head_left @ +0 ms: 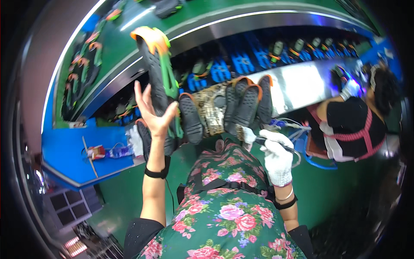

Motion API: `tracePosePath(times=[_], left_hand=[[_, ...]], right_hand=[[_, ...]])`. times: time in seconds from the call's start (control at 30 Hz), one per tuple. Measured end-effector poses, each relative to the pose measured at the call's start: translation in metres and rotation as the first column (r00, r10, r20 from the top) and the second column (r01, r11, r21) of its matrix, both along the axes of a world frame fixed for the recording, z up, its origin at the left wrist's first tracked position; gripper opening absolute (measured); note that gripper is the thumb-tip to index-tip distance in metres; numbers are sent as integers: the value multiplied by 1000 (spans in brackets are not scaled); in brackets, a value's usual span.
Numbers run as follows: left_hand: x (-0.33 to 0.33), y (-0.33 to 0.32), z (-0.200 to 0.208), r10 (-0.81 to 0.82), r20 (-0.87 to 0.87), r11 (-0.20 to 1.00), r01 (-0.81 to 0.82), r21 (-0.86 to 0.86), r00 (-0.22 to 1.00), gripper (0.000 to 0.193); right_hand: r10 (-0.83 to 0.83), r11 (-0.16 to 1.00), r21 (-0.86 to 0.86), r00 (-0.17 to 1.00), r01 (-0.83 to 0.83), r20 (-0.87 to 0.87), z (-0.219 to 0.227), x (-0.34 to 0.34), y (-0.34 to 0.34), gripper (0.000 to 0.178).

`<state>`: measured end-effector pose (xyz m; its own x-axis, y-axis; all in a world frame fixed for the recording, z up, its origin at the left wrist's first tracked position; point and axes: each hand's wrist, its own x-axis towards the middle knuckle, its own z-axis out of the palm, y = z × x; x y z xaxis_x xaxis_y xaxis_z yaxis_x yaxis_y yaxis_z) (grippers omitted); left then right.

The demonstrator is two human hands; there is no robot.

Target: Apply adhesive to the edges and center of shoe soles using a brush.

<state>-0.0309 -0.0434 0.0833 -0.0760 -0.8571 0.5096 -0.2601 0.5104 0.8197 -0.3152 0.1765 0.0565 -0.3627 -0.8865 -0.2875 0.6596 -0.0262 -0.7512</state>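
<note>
My bare left hand [157, 118] has its thumb and fingers on either side of a black-soled shoe [157, 67] with an orange toe and green side. One finger stretches away from it. The shoe is raised toe up, slightly blurred, and the hand hides part of its lower end. In a white knit glove, my right hand [276, 153] grips a brush [261, 140] with a dark handle and a whitish, brown-edged head. That head is close to a group of black soles with orange edges [246, 103]. Left of them lies another such sole [191, 118].
A stained work board [211, 110] bears the soles. Beyond it runs a rack of blue shoe holders [221, 71], then a green conveyor [194, 11] carrying shoes. At left is a blue table [64, 149] with small packets. A co-worker [351, 125] sits at right, near cables.
</note>
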Motion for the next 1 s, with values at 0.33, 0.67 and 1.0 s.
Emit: tracePosePath(times=[0.33,0.67,1.0], left_hand=[[135,-192,74,503,436,851,-516,-98,746,128],[150,-243,64,443,483,876,-479,-54,755,134],[163,-250,46,601,425,793,-439,-422,677,91]], right_hand=[[76,996,48,997,-75,-23,5,51,-33,22],[30,996,89,998,-26,-49,7,90,-44,24],[-5,999,52,999,8,-47,9,98,-46,23]])
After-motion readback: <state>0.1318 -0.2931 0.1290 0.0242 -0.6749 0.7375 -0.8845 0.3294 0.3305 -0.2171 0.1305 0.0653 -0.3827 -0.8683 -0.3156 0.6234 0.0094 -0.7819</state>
